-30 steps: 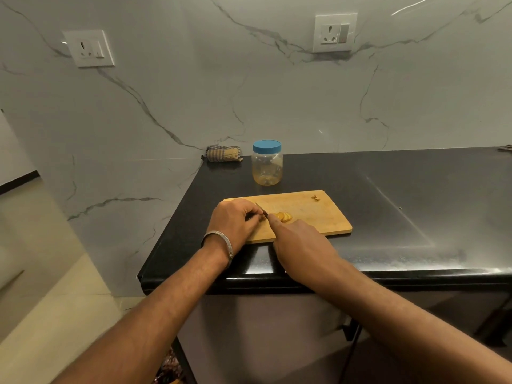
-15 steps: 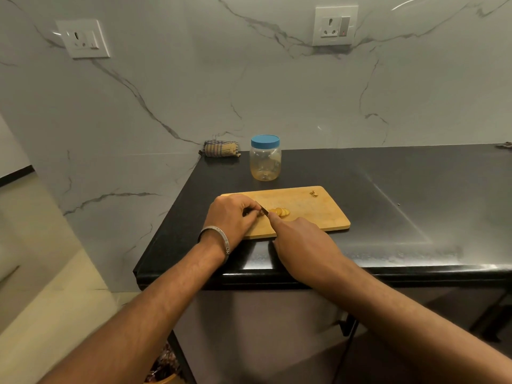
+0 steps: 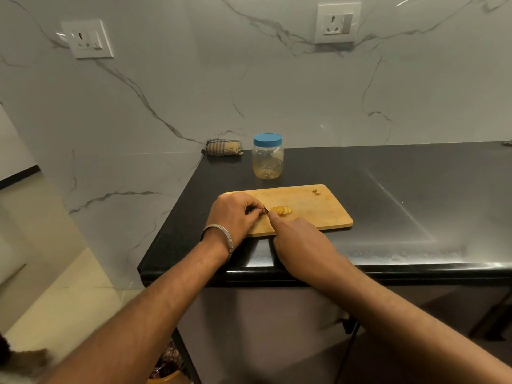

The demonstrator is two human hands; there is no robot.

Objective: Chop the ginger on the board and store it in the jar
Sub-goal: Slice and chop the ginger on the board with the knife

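Observation:
A wooden cutting board lies on the black counter. Several pale yellow ginger slices lie fanned near its left middle. My left hand, with a metal bangle on the wrist, is curled over the uncut ginger, which is hidden under the fingers. My right hand grips a knife; only the dark blade tip shows between the two hands, next to the slices. A clear plastic jar with a blue lid stands shut behind the board.
A small brown scrap sits at the board's far right corner. A folded checked cloth lies at the wall, left of the jar. The counter's left edge drops to the floor. Two wall sockets are above.
The head camera has shifted slightly, so the scene sits a little lower in view. Both hands stay at the same place on the board, with the blade at the ginger.

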